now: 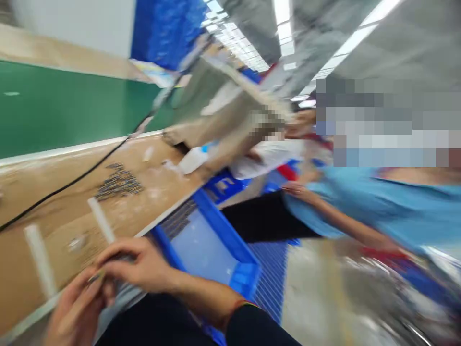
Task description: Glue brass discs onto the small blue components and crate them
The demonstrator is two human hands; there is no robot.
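Observation:
My left hand [77, 307] and my right hand [139, 264] meet at the bench's front edge, fingers bent and pinched together. A small dark, shiny piece [94, 277] shows between the fingertips of both hands; its kind is too blurred to tell. Something dark shows faintly inside my right hand's curl. A pile of small thin metal pieces [118, 182] lies beyond my hands on the tan bench [68, 206]. Beside my right forearm, a blue tray [226, 230] with a pale bottom holds small dark pieces [178, 218] packed at its far end.
White strips [101, 221] are fixed on the bench, and a black cable [82, 175] crosses it. A white bottle [194, 159] lies beside a large tilted beige box [230, 110]. At right is a person in a light blue top [360, 202]; blue grid crating [270, 274] is below.

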